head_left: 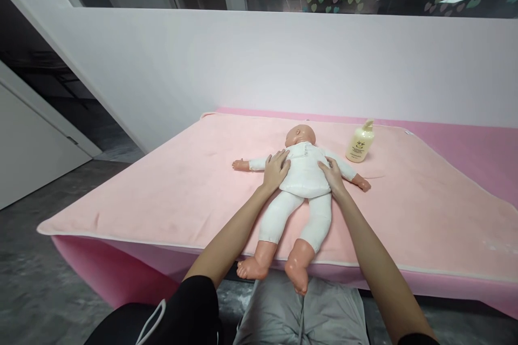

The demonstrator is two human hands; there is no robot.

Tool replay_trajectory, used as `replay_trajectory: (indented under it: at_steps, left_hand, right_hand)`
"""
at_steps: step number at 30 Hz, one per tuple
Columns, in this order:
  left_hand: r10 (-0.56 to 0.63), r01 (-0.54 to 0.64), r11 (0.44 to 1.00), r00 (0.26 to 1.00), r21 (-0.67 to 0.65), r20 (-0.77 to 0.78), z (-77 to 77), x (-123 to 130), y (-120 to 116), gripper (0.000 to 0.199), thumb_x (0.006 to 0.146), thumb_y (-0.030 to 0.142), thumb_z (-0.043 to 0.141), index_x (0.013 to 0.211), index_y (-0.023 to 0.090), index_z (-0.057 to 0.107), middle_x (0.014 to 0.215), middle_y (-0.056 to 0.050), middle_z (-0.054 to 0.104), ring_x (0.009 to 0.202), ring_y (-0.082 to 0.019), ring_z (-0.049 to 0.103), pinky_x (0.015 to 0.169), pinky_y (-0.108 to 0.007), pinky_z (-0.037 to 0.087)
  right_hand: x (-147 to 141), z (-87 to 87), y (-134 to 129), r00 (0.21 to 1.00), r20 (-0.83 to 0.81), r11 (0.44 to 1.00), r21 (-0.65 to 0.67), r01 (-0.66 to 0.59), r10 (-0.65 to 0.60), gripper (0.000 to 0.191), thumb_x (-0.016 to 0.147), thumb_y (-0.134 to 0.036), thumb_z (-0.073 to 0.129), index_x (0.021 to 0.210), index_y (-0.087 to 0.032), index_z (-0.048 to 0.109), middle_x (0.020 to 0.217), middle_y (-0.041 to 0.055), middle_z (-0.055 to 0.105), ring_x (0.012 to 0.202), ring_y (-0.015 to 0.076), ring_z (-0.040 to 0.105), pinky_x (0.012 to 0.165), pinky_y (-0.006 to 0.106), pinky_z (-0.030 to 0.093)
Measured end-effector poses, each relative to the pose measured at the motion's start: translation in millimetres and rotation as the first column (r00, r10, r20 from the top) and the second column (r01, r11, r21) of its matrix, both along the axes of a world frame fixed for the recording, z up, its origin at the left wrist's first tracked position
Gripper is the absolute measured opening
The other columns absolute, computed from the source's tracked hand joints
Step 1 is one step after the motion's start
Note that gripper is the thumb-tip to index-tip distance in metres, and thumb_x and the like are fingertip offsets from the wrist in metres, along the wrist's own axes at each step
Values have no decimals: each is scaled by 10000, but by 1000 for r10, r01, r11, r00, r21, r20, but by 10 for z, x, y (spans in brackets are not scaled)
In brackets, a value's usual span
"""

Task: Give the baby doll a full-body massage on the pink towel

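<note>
A baby doll (305,170) with a white cloth body lies on the pink blanket. Its head (300,133) is at the far end, turned to one side, with both arms spread. The bare plastic feet (297,265) hang over the near edge. My left hand (276,170) is closed about the left side of the doll's torso, near the armpit. On the opposite side, my right hand (333,175) curves around the torso, thumb on top. Part of the right fingers is hidden. A pale yellow pump bottle (360,143) stands upright beyond the doll's right arm.
The pink blanket (162,188) covers a padded pink table (477,156) against a white wall (283,64). Windows with heart stickers sit above it. At the left are a white door (36,145) and grey floor (24,269). My lap is against the near edge.
</note>
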State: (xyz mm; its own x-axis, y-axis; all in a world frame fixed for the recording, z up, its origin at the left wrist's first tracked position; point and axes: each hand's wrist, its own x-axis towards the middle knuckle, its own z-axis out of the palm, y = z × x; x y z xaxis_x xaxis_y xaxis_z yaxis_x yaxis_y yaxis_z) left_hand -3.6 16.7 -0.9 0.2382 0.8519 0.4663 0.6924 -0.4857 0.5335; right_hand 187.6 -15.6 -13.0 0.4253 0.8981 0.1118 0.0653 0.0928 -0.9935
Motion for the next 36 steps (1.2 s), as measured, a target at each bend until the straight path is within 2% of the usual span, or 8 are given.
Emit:
replay_trajectory:
  at_steps: [9,26,31,36]
  left_hand:
    - [-13,13,1000,1000,-5,-11,19,-5,-7,407,899,275,375,1270,163,498,1354,-114,499,1306,-241,394,1087,-486,234]
    - [-13,13,1000,1000,-2,5,28,5,-12,388,888,266,384,1247,193,510,1339,-81,520,1296,-224,405,1089,-470,235]
    - [26,-39,997,982,68,187,-9,28,-31,325,840,187,414,1109,183,596,1210,-64,617,1198,-204,500,1082,-432,269]
    - [31,-56,997,903,46,429,26,79,-159,267,827,195,418,978,188,637,1065,-53,670,1057,-187,574,984,-358,404]
  right_hand:
    - [-3,42,-13,1000,-14,1000,1,-11,11,493,635,-424,627,1059,-187,544,1176,78,578,1109,210,519,978,330,390]
    - [10,57,-17,1000,2,999,-26,-23,23,544,630,-452,624,1095,-184,537,1197,86,573,1138,215,505,977,327,394]
    - [5,69,-26,999,-27,999,-32,-28,27,534,633,-438,624,1094,-187,528,1231,84,551,1139,211,508,985,320,390]
    - [12,55,-16,999,-33,999,-40,-28,26,505,643,-426,621,1086,-196,540,1193,75,579,1110,219,526,952,334,416]
